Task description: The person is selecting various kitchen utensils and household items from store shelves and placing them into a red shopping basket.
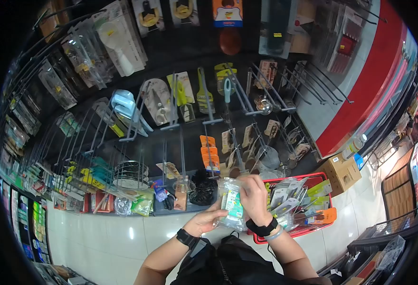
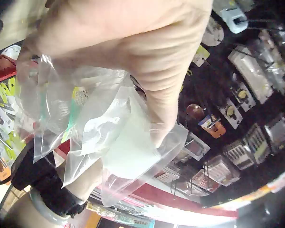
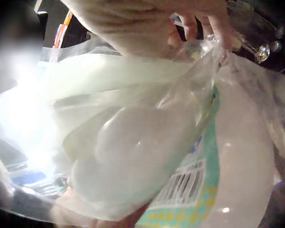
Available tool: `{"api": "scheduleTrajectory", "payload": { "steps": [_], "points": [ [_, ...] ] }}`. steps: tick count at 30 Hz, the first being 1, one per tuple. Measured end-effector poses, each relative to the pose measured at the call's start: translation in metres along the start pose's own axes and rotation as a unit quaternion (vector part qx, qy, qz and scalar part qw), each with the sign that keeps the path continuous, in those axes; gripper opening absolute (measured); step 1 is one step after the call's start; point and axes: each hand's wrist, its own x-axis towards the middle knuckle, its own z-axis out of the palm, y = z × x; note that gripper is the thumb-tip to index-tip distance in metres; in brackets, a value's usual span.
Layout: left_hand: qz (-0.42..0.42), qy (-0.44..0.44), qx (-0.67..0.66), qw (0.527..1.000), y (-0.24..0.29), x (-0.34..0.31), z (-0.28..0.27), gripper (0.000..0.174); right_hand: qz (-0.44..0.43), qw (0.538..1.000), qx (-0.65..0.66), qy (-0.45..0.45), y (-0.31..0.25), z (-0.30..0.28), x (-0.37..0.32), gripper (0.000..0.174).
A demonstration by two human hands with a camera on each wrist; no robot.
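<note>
Several clear plastic packets (image 1: 233,205) with pale contents and a green printed label are held together in front of the body. My left hand (image 1: 206,221) grips them at the lower left, its thumb lying across the front. My right hand (image 1: 254,198) pinches their upper right side with fingers bent. In the left wrist view, the loose plastic edges of the packets (image 2: 99,128) fan out below the left hand (image 2: 128,42). A barcode and white rounded contents show through the packets (image 3: 133,147) in the right wrist view, under the right hand (image 3: 147,28).
A red shopping basket (image 1: 330,185) filled with packaged utensils stands to the right. In front, metal display hooks (image 1: 183,152) jut out with hanging kitchen tools. A cardboard box (image 1: 339,173) sits beyond the basket. Black mesh goods (image 1: 203,187) lie on the low shelf.
</note>
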Motion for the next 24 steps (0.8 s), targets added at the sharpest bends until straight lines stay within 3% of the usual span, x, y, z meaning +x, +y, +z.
{"api": "scheduleTrajectory", "payload": {
  "steps": [3, 7, 9, 10, 11, 13, 14, 15, 18, 19, 21, 24],
  "points": [
    [0.043, 0.004, 0.017, 0.999, 0.003, -0.021, -0.017, 0.088, 0.023, 0.998, 0.008, 0.062, -0.036, 0.013, 0.001, 0.015],
    [0.076, 0.017, -0.031, 0.996, 0.012, -0.059, -0.038, 0.087, 0.019, 0.998, 0.008, -0.054, -0.061, 0.041, -0.006, 0.006],
    [0.054, -0.017, -0.168, 0.984, 0.015, -0.08, -0.052, 0.082, 0.009, 0.983, 0.094, -0.157, -0.07, 0.055, -0.01, 0.017],
    [0.06, -0.014, -0.159, 0.985, 0.016, -0.088, -0.061, 0.079, 0.034, 0.956, 0.101, -0.272, -0.071, 0.061, -0.013, 0.027],
    [0.075, -0.011, -0.157, 0.985, 0.016, -0.097, -0.069, 0.079, 0.021, 0.954, 0.107, -0.279, -0.079, 0.072, -0.02, 0.027],
    [0.13, 0.082, -0.072, 0.985, 0.023, -0.119, -0.065, 0.079, 0.019, 0.954, 0.112, -0.279, -0.115, 0.079, -0.027, 0.031],
    [0.188, 0.066, -0.076, 0.977, 0.03, -0.131, -0.059, 0.084, 0.018, 0.941, 0.107, -0.319, -0.121, 0.083, -0.029, 0.048],
    [0.199, 0.067, -0.077, 0.975, 0.036, -0.142, -0.058, 0.084, 0.007, 0.939, 0.108, -0.325, -0.128, 0.091, -0.034, 0.048],
    [0.292, 0.167, 0.027, 0.941, 0.057, -0.175, -0.047, 0.099, 0.099, 0.919, 0.304, -0.232, -0.149, 0.118, -0.053, 0.079],
    [0.303, 0.17, 0.028, 0.937, 0.059, -0.183, -0.047, 0.099, 0.09, 0.916, 0.308, -0.239, -0.16, 0.124, -0.06, 0.079],
    [0.35, 0.193, 0.132, 0.907, 0.062, -0.198, -0.05, 0.093, 0.243, 0.843, 0.459, -0.141, -0.186, 0.136, -0.074, 0.08],
    [0.386, 0.189, 0.166, 0.888, 0.072, -0.225, -0.05, 0.093, 0.265, 0.801, 0.53, -0.088, -0.213, 0.155, -0.083, 0.086]
  ]
}}
